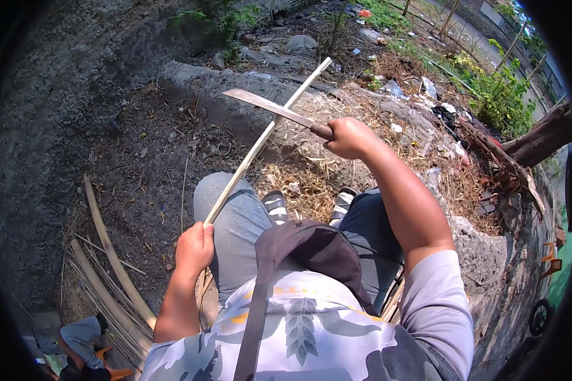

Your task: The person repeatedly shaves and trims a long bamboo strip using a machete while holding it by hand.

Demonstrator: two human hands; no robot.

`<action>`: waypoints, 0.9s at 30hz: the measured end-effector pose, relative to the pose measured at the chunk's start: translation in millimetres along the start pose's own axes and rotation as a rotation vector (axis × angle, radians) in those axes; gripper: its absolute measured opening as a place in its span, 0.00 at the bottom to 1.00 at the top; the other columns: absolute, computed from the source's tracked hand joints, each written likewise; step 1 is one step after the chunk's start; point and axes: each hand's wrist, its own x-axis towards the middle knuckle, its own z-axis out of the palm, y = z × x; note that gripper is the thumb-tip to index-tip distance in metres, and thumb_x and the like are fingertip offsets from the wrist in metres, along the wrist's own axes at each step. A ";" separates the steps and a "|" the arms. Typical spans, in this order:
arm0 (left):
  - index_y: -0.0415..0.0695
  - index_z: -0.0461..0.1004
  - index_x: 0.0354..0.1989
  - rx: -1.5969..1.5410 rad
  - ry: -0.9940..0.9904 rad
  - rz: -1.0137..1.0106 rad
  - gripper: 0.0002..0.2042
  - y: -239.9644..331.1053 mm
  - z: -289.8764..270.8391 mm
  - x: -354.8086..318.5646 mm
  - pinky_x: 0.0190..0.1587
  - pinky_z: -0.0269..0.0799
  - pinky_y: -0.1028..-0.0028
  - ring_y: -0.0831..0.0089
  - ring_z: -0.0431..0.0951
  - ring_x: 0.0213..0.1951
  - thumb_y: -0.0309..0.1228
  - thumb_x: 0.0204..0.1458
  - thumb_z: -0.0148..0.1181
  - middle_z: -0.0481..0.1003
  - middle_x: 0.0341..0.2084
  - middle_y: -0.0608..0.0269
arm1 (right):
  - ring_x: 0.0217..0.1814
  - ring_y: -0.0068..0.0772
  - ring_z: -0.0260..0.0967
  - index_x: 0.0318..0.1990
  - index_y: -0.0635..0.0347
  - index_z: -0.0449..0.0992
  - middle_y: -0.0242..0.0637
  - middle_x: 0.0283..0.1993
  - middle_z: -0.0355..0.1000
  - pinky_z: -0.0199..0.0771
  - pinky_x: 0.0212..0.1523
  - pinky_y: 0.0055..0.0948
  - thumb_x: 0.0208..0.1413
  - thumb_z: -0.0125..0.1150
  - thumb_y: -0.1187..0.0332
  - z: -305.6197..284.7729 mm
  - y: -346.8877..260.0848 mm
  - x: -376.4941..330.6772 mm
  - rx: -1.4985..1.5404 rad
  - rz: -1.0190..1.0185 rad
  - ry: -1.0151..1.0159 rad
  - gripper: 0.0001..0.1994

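Note:
My left hand [195, 249] is closed round the lower end of a long pale strip of split bamboo [256, 147], beside my left knee. The strip slants up and away to the right, past the knee. In my right hand [352, 138] is the dark wooden handle of a machete [267, 105]. Its long, curved blade points left and lies across the upper part of the strip, seemingly against it. The fingers of both hands are wrapped tight; the left fingertips are partly hidden.
Split bamboo lengths [111, 247] lie on the ground to my left. Shavings [311, 174] cover the ground between my sandalled feet and beyond. A rough stone ledge [203, 86] runs ahead, a log [543, 136] juts in at right. Another person's leg [82, 340] shows at lower left.

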 end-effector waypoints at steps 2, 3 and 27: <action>0.39 0.68 0.27 -0.017 0.030 0.032 0.17 -0.9 0.5 -1.2 0.30 0.66 0.48 0.37 0.74 0.28 0.39 0.66 0.52 0.72 0.22 0.41 | 0.48 0.51 0.78 0.43 0.55 0.81 0.46 0.43 0.80 0.78 0.50 0.47 0.50 0.66 0.59 -5.9 -14.1 -5.2 -0.069 -0.030 0.028 0.15; 0.39 0.68 0.27 -0.010 0.019 0.032 0.17 -1.6 0.5 -1.0 0.30 0.66 0.48 0.37 0.74 0.28 0.39 0.66 0.52 0.72 0.22 0.41 | 0.48 0.51 0.78 0.43 0.55 0.81 0.46 0.43 0.80 0.78 0.50 0.47 0.50 0.66 0.59 0.2 -17.1 -4.9 -0.059 -0.026 0.021 0.15; 0.38 0.68 0.26 -0.116 0.059 0.018 0.18 -8.8 9.1 -5.3 0.29 0.65 0.51 0.39 0.73 0.25 0.38 0.67 0.52 0.71 0.20 0.42 | 0.44 0.48 0.80 0.40 0.49 0.81 0.43 0.37 0.81 0.79 0.45 0.47 0.48 0.62 0.68 24.9 -43.8 -9.4 -0.151 -0.315 0.039 0.11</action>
